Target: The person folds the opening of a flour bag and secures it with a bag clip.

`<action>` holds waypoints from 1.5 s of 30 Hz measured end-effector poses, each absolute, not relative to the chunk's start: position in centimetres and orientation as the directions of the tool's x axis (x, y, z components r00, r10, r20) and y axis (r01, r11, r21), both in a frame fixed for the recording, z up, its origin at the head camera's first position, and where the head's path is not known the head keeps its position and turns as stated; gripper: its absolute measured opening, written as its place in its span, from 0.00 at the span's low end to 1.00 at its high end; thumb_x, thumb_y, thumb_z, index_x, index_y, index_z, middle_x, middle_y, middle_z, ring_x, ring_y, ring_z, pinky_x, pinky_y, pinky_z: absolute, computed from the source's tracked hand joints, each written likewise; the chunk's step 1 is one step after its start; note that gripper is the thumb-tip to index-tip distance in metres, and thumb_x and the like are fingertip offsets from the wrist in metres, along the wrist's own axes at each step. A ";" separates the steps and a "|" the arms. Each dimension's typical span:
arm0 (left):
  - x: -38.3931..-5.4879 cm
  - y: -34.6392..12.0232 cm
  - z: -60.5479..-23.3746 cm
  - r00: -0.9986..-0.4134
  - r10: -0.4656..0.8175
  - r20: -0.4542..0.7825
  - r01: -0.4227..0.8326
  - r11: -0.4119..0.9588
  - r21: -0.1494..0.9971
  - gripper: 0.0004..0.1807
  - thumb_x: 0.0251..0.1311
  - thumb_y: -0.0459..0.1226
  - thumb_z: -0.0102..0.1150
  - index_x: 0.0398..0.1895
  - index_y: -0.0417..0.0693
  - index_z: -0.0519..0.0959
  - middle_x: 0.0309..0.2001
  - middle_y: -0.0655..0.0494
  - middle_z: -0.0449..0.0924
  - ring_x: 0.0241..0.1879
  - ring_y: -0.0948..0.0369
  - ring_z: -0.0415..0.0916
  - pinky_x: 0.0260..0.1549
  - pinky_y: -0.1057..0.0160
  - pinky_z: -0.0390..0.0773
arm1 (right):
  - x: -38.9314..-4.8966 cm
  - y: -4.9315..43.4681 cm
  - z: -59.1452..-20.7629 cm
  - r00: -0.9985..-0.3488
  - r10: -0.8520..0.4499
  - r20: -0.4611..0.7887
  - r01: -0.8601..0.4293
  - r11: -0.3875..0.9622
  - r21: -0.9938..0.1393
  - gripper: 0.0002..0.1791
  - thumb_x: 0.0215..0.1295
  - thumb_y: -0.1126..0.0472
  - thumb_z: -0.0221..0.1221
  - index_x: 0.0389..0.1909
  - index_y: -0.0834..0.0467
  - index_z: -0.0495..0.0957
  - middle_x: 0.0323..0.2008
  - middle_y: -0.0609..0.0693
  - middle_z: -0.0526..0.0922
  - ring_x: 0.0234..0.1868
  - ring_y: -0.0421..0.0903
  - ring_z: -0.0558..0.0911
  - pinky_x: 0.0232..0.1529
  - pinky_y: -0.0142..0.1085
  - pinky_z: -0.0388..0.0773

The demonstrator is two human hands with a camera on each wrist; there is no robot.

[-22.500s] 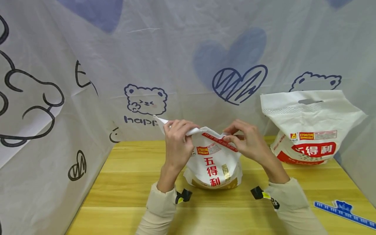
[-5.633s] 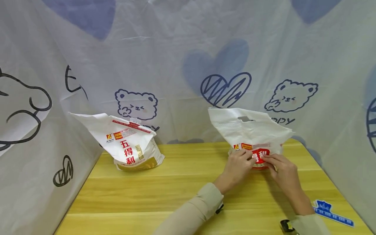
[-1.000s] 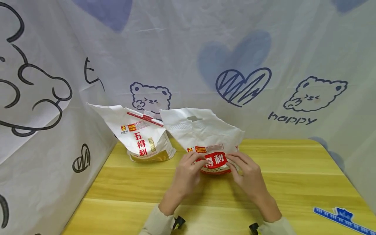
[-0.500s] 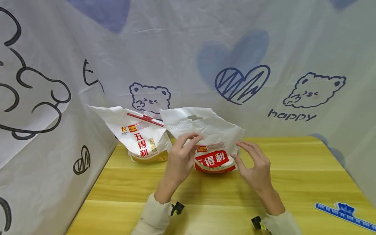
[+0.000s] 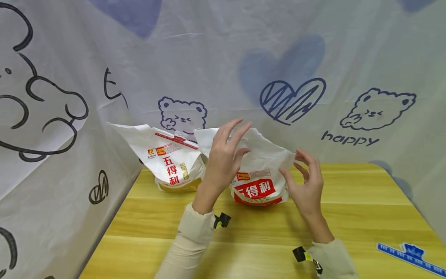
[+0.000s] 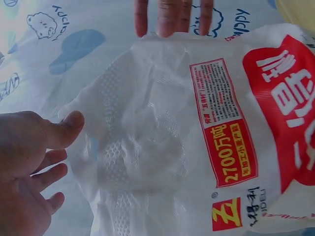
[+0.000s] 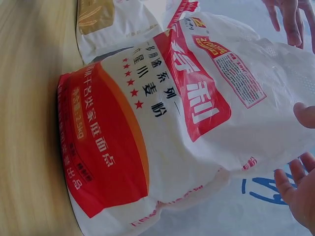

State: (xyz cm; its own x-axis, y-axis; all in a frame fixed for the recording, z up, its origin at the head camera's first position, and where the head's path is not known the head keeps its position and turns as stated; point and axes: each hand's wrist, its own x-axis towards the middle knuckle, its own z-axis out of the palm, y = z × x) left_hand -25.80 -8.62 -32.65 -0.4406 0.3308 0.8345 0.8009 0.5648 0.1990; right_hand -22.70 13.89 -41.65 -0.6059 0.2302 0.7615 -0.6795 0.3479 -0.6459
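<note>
A white flour bag point(image 5: 259, 188) with a red label stands upright on the table. My left hand point(image 5: 223, 157) is raised at its top, fingers spread and relaxed; in the left wrist view the left thumb point(image 6: 71, 125) overlaps the bag's top edge. My right hand point(image 5: 308, 184) is at the bag's upper right side, thumb in front of the edge and fingers loosely bent beyond it. The right wrist view shows the right thumb point(image 7: 306, 115) at the white upper part of the bag point(image 7: 206, 128). The handle slot is hidden behind my left hand.
Left of it stands a second flour bag point(image 5: 174, 166) with gold printing, its top folded under a red sealing clip point(image 5: 175, 140). A blue clip with piano-key marks point(image 5: 411, 255) lies on the wooden table point(image 5: 352, 217) at right. A printed cloth point(image 5: 223, 69) hangs behind.
Both hands have risen from the bag's label to its upper part, the left highest, and their fingers have spread. Earlier, the red-label bag moved left beside the gold one, which had been clipped.
</note>
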 end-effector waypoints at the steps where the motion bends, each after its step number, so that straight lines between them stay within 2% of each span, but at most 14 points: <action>1: -26.1 -8.4 -32.4 -0.437 0.347 0.830 0.805 0.562 0.189 0.37 0.57 0.28 0.72 0.71 0.47 0.72 0.70 0.46 0.70 0.70 0.51 0.65 0.75 0.53 0.53 | -23.1 14.1 -42.0 -0.617 0.240 0.749 -0.671 0.338 -0.660 0.38 0.53 0.79 0.71 0.67 0.65 0.72 0.60 0.57 0.76 0.59 0.50 0.77 0.59 0.33 0.78; 5: -27.4 -7.8 -31.9 -0.443 0.405 0.800 0.811 0.562 0.164 0.37 0.54 0.28 0.75 0.70 0.45 0.73 0.62 0.47 0.77 0.62 0.53 0.73 0.74 0.54 0.57 | -23.1 13.9 -41.4 -0.655 0.263 0.709 -0.644 0.298 -0.705 0.36 0.53 0.81 0.70 0.66 0.69 0.71 0.55 0.60 0.79 0.56 0.53 0.79 0.59 0.31 0.78; 8: -27.8 -7.6 -31.6 -0.465 0.433 0.772 0.804 0.572 0.164 0.37 0.52 0.27 0.75 0.68 0.45 0.75 0.55 0.49 0.80 0.53 0.53 0.75 0.63 0.58 0.70 | -22.5 13.4 -40.4 -0.673 0.269 0.689 -0.624 0.294 -0.724 0.32 0.54 0.81 0.69 0.62 0.71 0.73 0.49 0.60 0.80 0.52 0.55 0.81 0.58 0.33 0.79; 12: -28.0 -7.6 -31.2 -0.493 0.461 0.738 0.787 0.598 0.152 0.30 0.53 0.25 0.74 0.61 0.47 0.80 0.51 0.52 0.83 0.46 0.54 0.74 0.47 0.58 0.72 | -22.0 13.1 -39.4 -0.696 0.275 0.663 -0.588 0.313 -0.746 0.27 0.56 0.78 0.70 0.57 0.72 0.74 0.45 0.60 0.82 0.49 0.55 0.83 0.56 0.35 0.80; 17: -28.1 -7.7 -31.0 -0.499 0.478 0.722 0.774 0.622 0.123 0.12 0.57 0.26 0.70 0.43 0.46 0.85 0.44 0.54 0.86 0.45 0.55 0.75 0.48 0.55 0.72 | -23.0 13.5 -40.2 -0.714 0.292 0.636 -0.531 0.367 -0.764 0.23 0.55 0.74 0.72 0.51 0.69 0.76 0.44 0.60 0.83 0.47 0.50 0.83 0.54 0.31 0.80; 20: -28.1 -7.8 -31.1 -0.497 0.476 0.725 0.775 0.619 0.125 0.07 0.58 0.26 0.69 0.37 0.45 0.84 0.40 0.54 0.87 0.43 0.56 0.76 0.51 0.54 0.72 | -23.8 13.8 -41.0 -0.697 0.292 0.655 -0.524 0.415 -0.743 0.19 0.56 0.74 0.72 0.47 0.69 0.78 0.42 0.60 0.84 0.44 0.48 0.83 0.51 0.26 0.79; 25: -28.1 -8.0 -31.4 -0.472 0.468 0.747 0.778 0.619 0.103 0.11 0.56 0.21 0.64 0.34 0.45 0.83 0.39 0.54 0.85 0.43 0.56 0.78 0.51 0.54 0.74 | -24.5 14.2 -41.4 -0.627 0.277 0.728 -0.558 0.493 -0.668 0.09 0.59 0.77 0.68 0.39 0.70 0.80 0.36 0.60 0.86 0.37 0.49 0.82 0.47 0.22 0.78; 28: -28.2 -8.0 -31.6 -0.462 0.459 0.759 0.772 0.629 0.090 0.17 0.47 0.16 0.60 0.34 0.45 0.83 0.41 0.53 0.86 0.44 0.54 0.79 0.51 0.54 0.74 | -24.5 14.6 -41.4 -0.594 0.251 0.764 -0.589 0.512 -0.626 0.07 0.60 0.79 0.66 0.38 0.68 0.82 0.36 0.59 0.86 0.37 0.46 0.82 0.46 0.20 0.77; 31: -28.2 -8.0 -31.6 -0.466 0.449 0.763 0.766 0.636 0.094 0.22 0.40 0.14 0.57 0.35 0.44 0.83 0.42 0.52 0.86 0.44 0.53 0.79 0.50 0.53 0.74 | -24.4 14.9 -41.3 -0.573 0.220 0.790 -0.615 0.521 -0.591 0.08 0.62 0.79 0.64 0.38 0.67 0.83 0.37 0.57 0.86 0.38 0.45 0.83 0.46 0.20 0.77; 34: -28.3 -8.1 -31.5 -0.472 0.441 0.764 0.764 0.637 0.104 0.22 0.39 0.14 0.57 0.35 0.43 0.83 0.41 0.52 0.85 0.43 0.53 0.78 0.47 0.54 0.75 | -24.4 15.1 -41.2 -0.556 0.192 0.809 -0.640 0.522 -0.564 0.08 0.61 0.80 0.64 0.38 0.66 0.83 0.38 0.56 0.86 0.40 0.45 0.83 0.48 0.22 0.78; 38: -28.1 -8.5 -31.3 -0.484 0.457 0.747 0.774 0.622 0.121 0.22 0.38 0.14 0.56 0.34 0.44 0.82 0.40 0.53 0.84 0.42 0.53 0.77 0.45 0.54 0.75 | -24.2 15.4 -41.5 -0.573 0.133 0.808 -0.672 0.489 -0.557 0.08 0.62 0.79 0.64 0.39 0.66 0.83 0.44 0.57 0.85 0.45 0.50 0.84 0.53 0.25 0.78; 41: -27.8 -8.9 -31.2 -0.506 0.495 0.706 0.790 0.595 0.149 0.19 0.41 0.17 0.62 0.34 0.47 0.83 0.41 0.55 0.85 0.44 0.54 0.77 0.49 0.53 0.74 | -24.0 15.6 -41.9 -0.598 0.087 0.797 -0.690 0.450 -0.567 0.09 0.62 0.79 0.64 0.41 0.66 0.83 0.49 0.59 0.85 0.51 0.56 0.84 0.56 0.27 0.77; 43: -27.5 -9.2 -31.1 -0.526 0.522 0.671 0.796 0.580 0.173 0.11 0.50 0.27 0.72 0.35 0.49 0.85 0.43 0.57 0.85 0.47 0.55 0.78 0.54 0.53 0.72 | -23.8 15.6 -42.1 -0.613 0.067 0.787 -0.693 0.433 -0.577 0.10 0.61 0.79 0.64 0.42 0.66 0.82 0.52 0.60 0.85 0.53 0.58 0.84 0.58 0.27 0.76; 45: -27.2 -9.4 -31.0 -0.546 0.546 0.635 0.796 0.575 0.190 0.10 0.56 0.41 0.75 0.39 0.52 0.86 0.46 0.58 0.86 0.50 0.56 0.78 0.59 0.52 0.69 | -23.6 15.6 -42.0 -0.625 0.055 0.779 -0.688 0.433 -0.583 0.10 0.62 0.78 0.64 0.42 0.66 0.82 0.53 0.61 0.85 0.55 0.60 0.84 0.60 0.27 0.75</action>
